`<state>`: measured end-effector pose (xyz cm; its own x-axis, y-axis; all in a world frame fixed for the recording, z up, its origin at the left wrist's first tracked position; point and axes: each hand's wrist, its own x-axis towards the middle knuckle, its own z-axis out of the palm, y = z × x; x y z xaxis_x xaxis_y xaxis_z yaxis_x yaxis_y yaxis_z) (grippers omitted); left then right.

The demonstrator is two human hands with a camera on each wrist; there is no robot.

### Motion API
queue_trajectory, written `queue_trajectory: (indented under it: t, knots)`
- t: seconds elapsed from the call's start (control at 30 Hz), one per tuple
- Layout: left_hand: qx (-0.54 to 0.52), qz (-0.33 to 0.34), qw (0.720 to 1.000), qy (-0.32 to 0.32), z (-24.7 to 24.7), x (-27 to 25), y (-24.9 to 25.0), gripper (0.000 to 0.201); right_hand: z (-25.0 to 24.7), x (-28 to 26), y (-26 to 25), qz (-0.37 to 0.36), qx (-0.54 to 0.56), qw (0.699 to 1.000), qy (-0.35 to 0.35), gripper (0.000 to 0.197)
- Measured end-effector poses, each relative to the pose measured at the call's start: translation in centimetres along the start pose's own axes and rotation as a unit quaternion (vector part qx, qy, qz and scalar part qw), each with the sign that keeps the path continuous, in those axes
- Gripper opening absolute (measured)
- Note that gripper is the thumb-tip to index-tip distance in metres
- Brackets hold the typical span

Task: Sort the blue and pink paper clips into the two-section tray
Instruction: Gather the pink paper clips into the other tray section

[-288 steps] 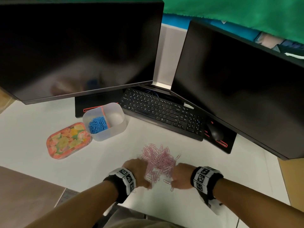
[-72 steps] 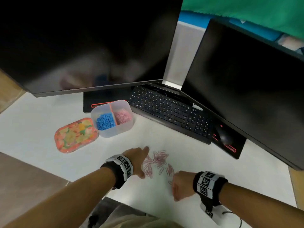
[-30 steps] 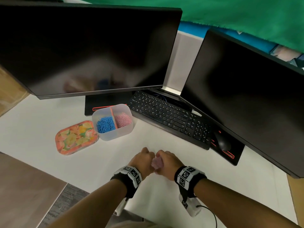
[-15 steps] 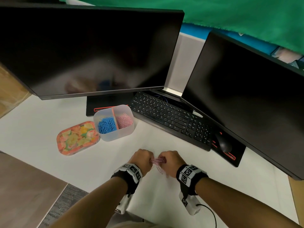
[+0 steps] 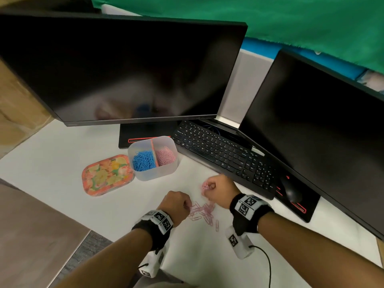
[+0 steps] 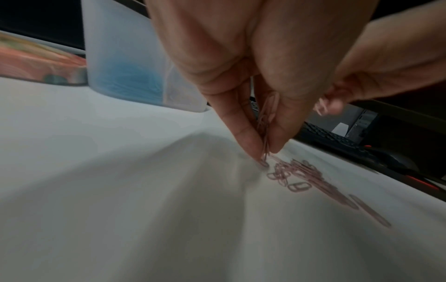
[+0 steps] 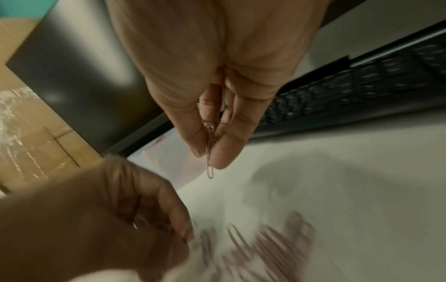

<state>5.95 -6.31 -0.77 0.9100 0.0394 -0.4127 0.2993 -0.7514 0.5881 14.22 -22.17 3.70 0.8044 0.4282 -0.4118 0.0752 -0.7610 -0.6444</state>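
Near the frame's lower centre, thin pink clips point(image 5: 202, 210) were scattered on the desk point(image 5: 62, 173). A few were pinched by the left hand point(image 5: 176, 202), a small bunch by the right hand point(image 5: 220, 188). Blue clips point(image 5: 144, 161) were heaped in the tray point(image 5: 153, 173).

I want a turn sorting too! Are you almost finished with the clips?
Nearly. The blue clips already fill one side of the tray, with many pink ones in the other. The right hand and left hand each pinch pink clips. A small pink scatter remains on the desk.
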Motion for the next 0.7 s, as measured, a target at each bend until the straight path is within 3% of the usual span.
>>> queue_trajectory:
  t: [0.13, 0.3, 0.37, 0.43, 0.53, 0.63, 0.7]
  knots:
    - [-0.019, 0.001, 1.000, 0.014, -0.9, -0.7, -0.1, 0.016, -0.9, 3.3, -4.9, -0.040, 0.024, 0.999, 0.006, 0.006]
    - [-0.026, 0.010, 0.999, 0.034, -2.1, -1.3, -0.3, 0.017, -0.7, 7.7, -11.0, -0.066, -0.035, 0.996, 0.042, 0.006]
    - [-0.029, 0.010, 0.998, 0.046, -2.8, -1.5, -0.4, 0.017, -0.2, 9.2, -12.5, -0.061, -0.059, 0.995, 0.042, 0.014]
    - [-0.035, 0.005, 0.997, 0.068, -3.4, -1.4, -0.7, 0.017, 0.5, 10.2, -13.5, -0.050, -0.086, 0.994, 0.034, 0.020]
    - [-0.040, 0.004, 0.995, 0.094, -4.8, -1.2, -0.8, 0.018, 1.2, 11.3, -14.2, -0.028, -0.098, 0.994, 0.035, 0.008]
    - [-0.058, 0.002, 0.992, 0.113, -6.7, -0.7, -0.5, 0.014, 1.0, 11.4, -14.0, -0.015, -0.103, 0.994, 0.035, 0.022]
    - [-0.068, -0.004, 0.990, 0.120, -8.2, -0.1, -0.3, 0.014, 0.2, 11.0, -13.4, -0.019, -0.092, 0.994, 0.051, 0.017]
